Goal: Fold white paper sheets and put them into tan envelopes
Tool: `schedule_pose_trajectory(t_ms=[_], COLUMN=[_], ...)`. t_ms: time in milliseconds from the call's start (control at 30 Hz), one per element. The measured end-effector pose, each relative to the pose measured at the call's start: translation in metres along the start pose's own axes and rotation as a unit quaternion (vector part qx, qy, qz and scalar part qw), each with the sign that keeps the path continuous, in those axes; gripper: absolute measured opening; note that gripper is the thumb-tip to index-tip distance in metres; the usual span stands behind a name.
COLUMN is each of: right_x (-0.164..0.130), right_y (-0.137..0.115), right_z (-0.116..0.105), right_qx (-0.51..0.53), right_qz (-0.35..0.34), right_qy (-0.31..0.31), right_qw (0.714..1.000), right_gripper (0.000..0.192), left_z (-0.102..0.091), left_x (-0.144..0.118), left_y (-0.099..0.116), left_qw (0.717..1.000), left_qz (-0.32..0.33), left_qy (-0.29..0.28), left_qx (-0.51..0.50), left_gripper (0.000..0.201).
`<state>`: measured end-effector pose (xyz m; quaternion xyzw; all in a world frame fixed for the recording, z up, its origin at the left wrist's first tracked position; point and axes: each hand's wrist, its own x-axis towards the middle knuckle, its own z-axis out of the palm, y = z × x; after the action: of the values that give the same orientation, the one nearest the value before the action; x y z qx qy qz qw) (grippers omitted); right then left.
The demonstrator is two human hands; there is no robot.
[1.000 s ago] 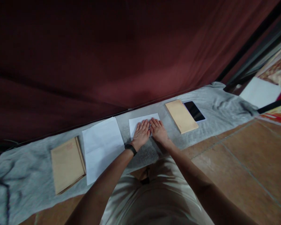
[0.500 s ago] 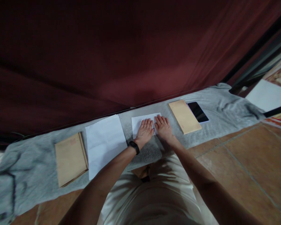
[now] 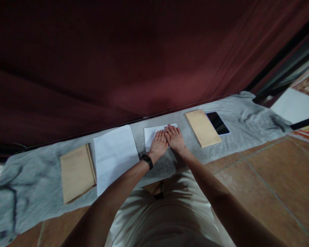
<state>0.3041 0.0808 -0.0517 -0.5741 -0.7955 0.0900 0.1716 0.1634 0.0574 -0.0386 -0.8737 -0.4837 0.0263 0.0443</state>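
Observation:
A folded sheet of white paper (image 3: 149,134) lies on the grey cloth in front of me, partly covered by both hands. My left hand (image 3: 158,144) rests flat on it, fingers stretched toward the far edge, a black band on the wrist. My right hand (image 3: 175,138) also lies flat on the paper, its fingers touching or slightly overlapping those of the left. To the left is a stack of larger white sheets (image 3: 115,151). On the right lies a tan envelope (image 3: 203,128).
Brown envelopes (image 3: 77,173) lie at the left on the grey cloth (image 3: 38,185). A dark-screened phone (image 3: 217,122) sits beside the tan envelope. A dark red curtain (image 3: 154,61) hangs behind the cloth-covered surface. Tiled floor (image 3: 262,181) shows at the right.
My right hand has slid left across the paper until it meets the left hand. My left hand has stayed nearly in place.

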Motion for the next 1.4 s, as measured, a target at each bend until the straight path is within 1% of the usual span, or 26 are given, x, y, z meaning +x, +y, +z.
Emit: schedule_pose_trajectory(t_ms=[267, 433, 600, 733, 1067, 1233, 1333, 1400], right_x=[-0.002, -0.006, -0.009, -0.010, -0.010, -0.009, -0.004, 0.001], right_y=[0.002, 0.007, 0.014, 0.016, 0.016, 0.015, 0.009, 0.003], right_z=[-0.001, -0.003, 0.000, 0.003, 0.006, 0.002, 0.000, 0.000], right_qx=[-0.027, -0.035, -0.034, -0.032, -0.035, -0.031, -0.024, -0.017], right_qz=[-0.004, 0.014, 0.032, 0.032, 0.039, 0.045, 0.057, 0.051], right_qy=[-0.002, 0.007, 0.024, 0.033, 0.031, 0.024, 0.028, 0.028], right_qw=[1.000, 0.999, 0.999, 0.998, 0.998, 0.998, 0.998, 0.998], right_gripper=[0.053, 0.053, 0.052, 0.053, 0.053, 0.054, 0.053, 0.052], left_z=[0.001, 0.001, 0.006, 0.008, 0.012, 0.011, 0.011, 0.012], left_x=[0.001, 0.000, -0.007, -0.011, -0.003, 0.001, 0.001, 0.001], left_y=[0.001, 0.000, -0.004, -0.009, -0.027, -0.032, -0.033, -0.033], left_qw=[1.000, 1.000, 0.995, 0.992, 0.982, 0.973, 0.971, 0.971], left_qz=[-0.004, -0.016, -0.064, -0.075, -0.159, -0.205, -0.215, -0.215], left_qy=[-0.004, -0.003, 0.022, 0.038, 0.016, 0.024, 0.031, 0.037], left_qx=[-0.003, -0.023, -0.079, -0.094, -0.103, -0.101, -0.102, -0.102], left_gripper=[0.059, 0.060, 0.060, 0.061, 0.061, 0.060, 0.060, 0.060])
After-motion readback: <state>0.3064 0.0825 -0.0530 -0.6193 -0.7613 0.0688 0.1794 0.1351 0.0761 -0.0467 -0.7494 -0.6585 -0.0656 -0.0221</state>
